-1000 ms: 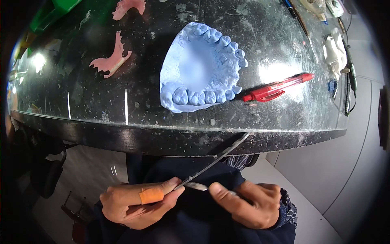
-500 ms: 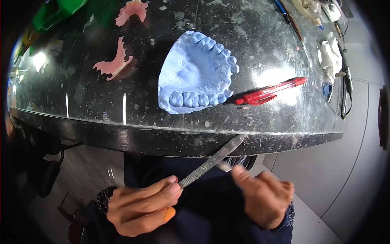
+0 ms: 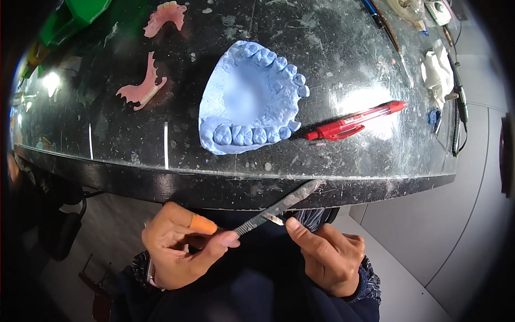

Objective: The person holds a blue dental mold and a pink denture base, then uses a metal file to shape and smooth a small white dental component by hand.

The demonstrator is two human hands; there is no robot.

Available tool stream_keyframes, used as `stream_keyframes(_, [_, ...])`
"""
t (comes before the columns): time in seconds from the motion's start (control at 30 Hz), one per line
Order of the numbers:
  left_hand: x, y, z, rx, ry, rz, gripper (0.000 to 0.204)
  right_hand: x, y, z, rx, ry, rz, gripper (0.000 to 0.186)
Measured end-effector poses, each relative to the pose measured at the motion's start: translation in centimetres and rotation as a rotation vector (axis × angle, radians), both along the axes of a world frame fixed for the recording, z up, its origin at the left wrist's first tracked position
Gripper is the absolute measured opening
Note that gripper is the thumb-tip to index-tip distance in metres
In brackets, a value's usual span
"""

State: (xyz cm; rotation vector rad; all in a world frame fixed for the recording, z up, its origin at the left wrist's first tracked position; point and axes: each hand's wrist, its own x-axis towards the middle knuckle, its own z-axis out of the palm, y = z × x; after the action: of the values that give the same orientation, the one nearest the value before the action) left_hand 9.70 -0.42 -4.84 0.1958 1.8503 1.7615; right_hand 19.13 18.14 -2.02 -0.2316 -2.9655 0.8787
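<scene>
My left hand (image 3: 182, 244), an orange wrap around one finger, pinches the ribbed part of a flat grey scalpel handle (image 3: 276, 209). The handle slants up to the right, its rounded far end over the table's front edge. Just right of it is my right hand (image 3: 330, 255), fingers curled and thumb pressed in. A small pale tip (image 3: 274, 219) shows between its thumb and the handle; what it belongs to is unclear. On the table beyond lies a light blue dental cast (image 3: 252, 102) of an arch with teeth, with a red pen (image 3: 357, 121) to its right.
Two pink partial denture pieces, one nearer (image 3: 145, 86) and one farther (image 3: 165, 20), lie left of the cast. A green object (image 3: 70, 21) stands far left. Crumpled white tissue (image 3: 437, 70), a black cable (image 3: 460, 102) and a slim brush-like tool (image 3: 389, 37) lie at the right.
My left hand has turned over, bringing the orange-wrapped finger on top, still gripping the scalpel handle. My right hand has moved left, closer to the handle. The table things shift slightly in view.
</scene>
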Motion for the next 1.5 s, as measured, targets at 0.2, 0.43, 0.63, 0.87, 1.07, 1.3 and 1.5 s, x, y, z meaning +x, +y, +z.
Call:
stream_keyframes(0.2, [0.3, 0.0, -0.5, 0.15, -0.102, -0.017, 0.029, 0.6, 0.6, -1.5, 0.014, 0.065, -0.02, 0.058])
stream_keyframes(0.43, [0.2, 0.1, -0.6, 0.152, -0.047, -0.055, 0.03, 0.6, 0.5, -1.7, 0.046, 0.103, -0.081, 0.064])
stream_keyframes(0.63, [-0.1, 0.2, -0.6, 0.178, -0.064, -0.066, 0.03, 0.6, 0.2, -1.7, 0.124, 0.135, -0.111, 0.065])
stream_keyframes(0.87, [-0.3, 0.2, -0.4, 0.159, -0.098, -0.081, 0.031, 0.6, 0.1, -2.3, 0.208, 0.182, -0.153, 0.061])
stream_keyframes(1.07, [-0.2, 0.2, -0.2, 0.16, -0.104, -0.076, 0.031, 0.1, 0.9, -2.6, 0.234, 0.242, -0.287, 0.047])
stream_keyframes(1.3, [-0.2, 0.0, 0.3, 0.172, -0.173, -0.002, 0.032, 0.6, 1.2, -0.8, 0.129, 0.272, -0.33, 0.033])
stream_keyframes(1.5, [0.1, 0.0, -0.5, 0.149, -0.094, -0.041, 0.033, 0.8, 0.2, -0.6, 0.054, 0.008, -0.082, 0.055])
